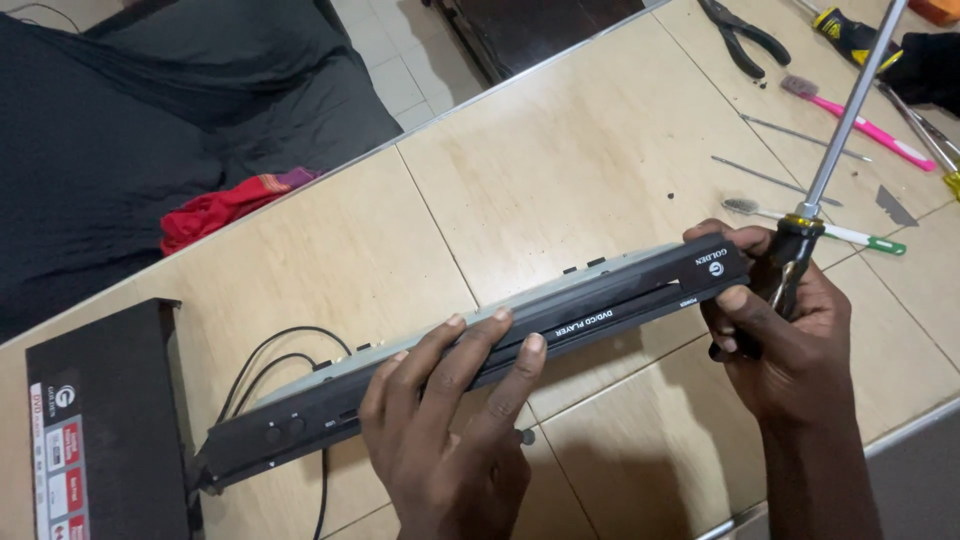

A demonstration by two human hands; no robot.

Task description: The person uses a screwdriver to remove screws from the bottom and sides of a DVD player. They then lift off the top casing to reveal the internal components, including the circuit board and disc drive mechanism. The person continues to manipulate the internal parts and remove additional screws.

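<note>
A long, flat black and grey disc player [480, 345] stands tilted on its edge on the beige tiled table [560, 160], its black front panel facing me. My left hand [445, 420] grips the middle of the panel, fingers curled over its top edge. My right hand [785, 330] holds the player's right end with the thumb on the panel. That same hand also clasps a screwdriver [815, 190] with a black and amber handle, its long metal shaft pointing up and to the right.
A black cable [270, 355] loops behind the player. A black box [105, 430] lies at the left edge. Pliers [745, 38], a pink-handled tool [865, 125], thin metal rods [775, 180] and a toothbrush [820, 228] lie at the far right. Dark and red cloth [225, 200] lies beyond the table.
</note>
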